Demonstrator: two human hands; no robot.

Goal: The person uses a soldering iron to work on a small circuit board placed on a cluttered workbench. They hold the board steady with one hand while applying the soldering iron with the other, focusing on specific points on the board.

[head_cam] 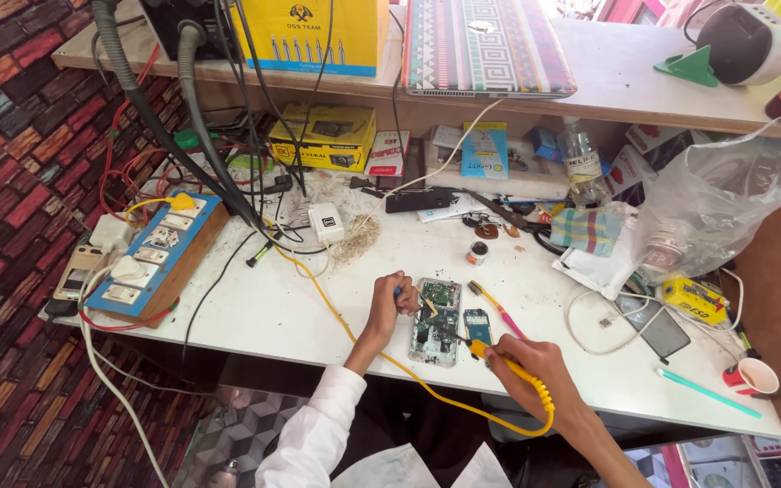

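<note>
An opened phone (436, 321) with its circuit board bare lies on the white workbench (264, 307) just in front of me. My left hand (390, 303) rests at the phone's left edge and pinches a thin tool (409, 295) whose tip touches the board. My right hand (526, 361) grips a yellow soldering iron (499, 357) with its tip pointed at the middle of the phone. The iron's yellow cord (336, 316) loops under my wrist and runs left across the bench. A small blue board (476, 323) lies right of the phone.
A blue switch board (151, 258) sits at the left edge, a white adapter (325, 221) and tangled cables behind. A toothbrush (497, 307), solder tin (476, 253), plastic bag (716, 203), dark phone (654, 327), red-rimmed cup (757, 375) and teal stick (707, 393) lie right. A laptop (485, 45) and yellow box (314, 32) sit on the shelf.
</note>
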